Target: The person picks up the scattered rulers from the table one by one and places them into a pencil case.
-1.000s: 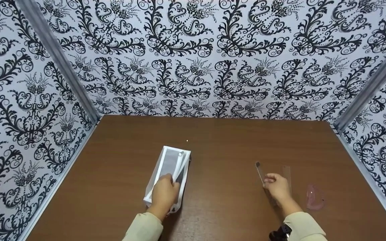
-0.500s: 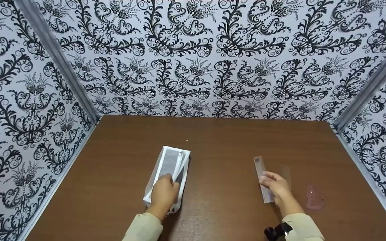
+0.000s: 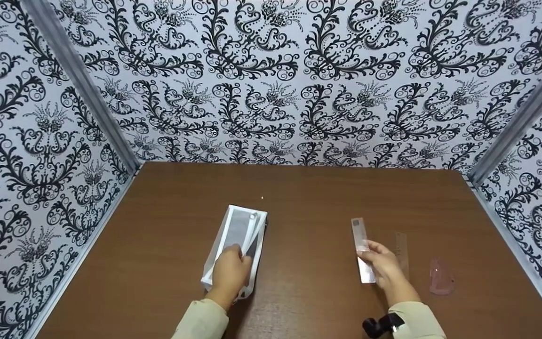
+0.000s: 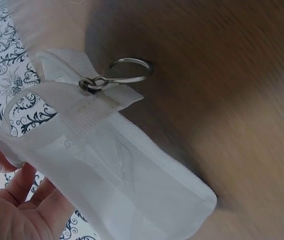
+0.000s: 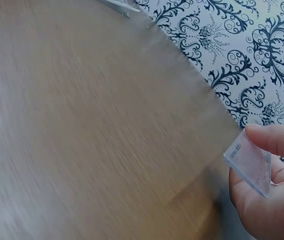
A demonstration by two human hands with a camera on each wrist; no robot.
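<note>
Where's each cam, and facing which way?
Head: on the head, forward and down at the table; left hand, right hand, sleeves.
Left wrist: that wrist, facing the white pouch; left hand, lower left.
Right wrist: that wrist, facing table and held ruler; right hand, right edge.
Shared: pouch in head and left wrist; ruler in head and right wrist.

Your pouch (image 4: pixel 106 165) looks like thin, see-through net cloth with bumpy woven edges. Its ring (image 4: pixel 126 80) is shiny metal. Your ruler (image 3: pixel 366 273) is smooth, shiny, clear plastic. Your counter (image 3: pixel 308 197) looks like wood with a soft shine.
</note>
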